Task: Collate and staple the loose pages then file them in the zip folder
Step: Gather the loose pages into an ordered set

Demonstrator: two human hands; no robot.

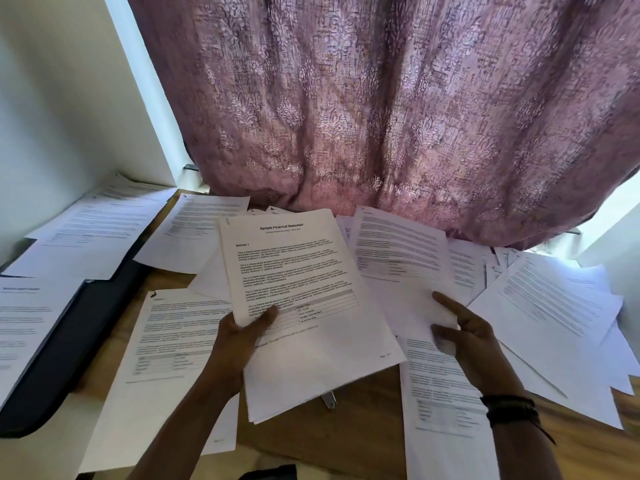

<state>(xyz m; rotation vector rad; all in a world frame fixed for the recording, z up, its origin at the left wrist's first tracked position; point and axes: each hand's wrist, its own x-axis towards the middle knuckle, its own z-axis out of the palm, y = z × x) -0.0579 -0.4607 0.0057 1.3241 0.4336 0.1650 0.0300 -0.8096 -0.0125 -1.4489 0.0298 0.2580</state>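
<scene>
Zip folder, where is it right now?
In the head view the dark zip folder lies on the left side, partly under printed pages, left of the left hand holding the stack.

Bare forearms behind left hand and right hand alike. Round the right wrist, several dark bands stacked close, perhaps cord or leather. From them, one thin dark strand hanging loose along the forearm.

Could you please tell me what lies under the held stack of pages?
A metal tip pokes out below the stack on the wooden table; the rest is covered.
</scene>
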